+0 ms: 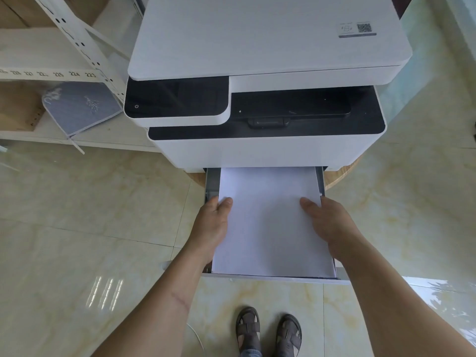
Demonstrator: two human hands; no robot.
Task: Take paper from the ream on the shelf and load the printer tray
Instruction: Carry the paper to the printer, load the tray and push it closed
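Paper: flat white stack [270, 222] lying in the pulled-out tray [211, 181] of the printer [265, 73], between both hands.
Left hand [212, 228]: grips the stack's left edge, thumb on top.
Right hand [331, 225]: grips the right edge, thumb on top.
Surfaces: matte white printer, glossy black panels; polished marbled floor [77, 215].

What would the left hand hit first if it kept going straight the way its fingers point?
Probably the printer front above the tray slot: the left hand on the paper points there, though depth is unclear.
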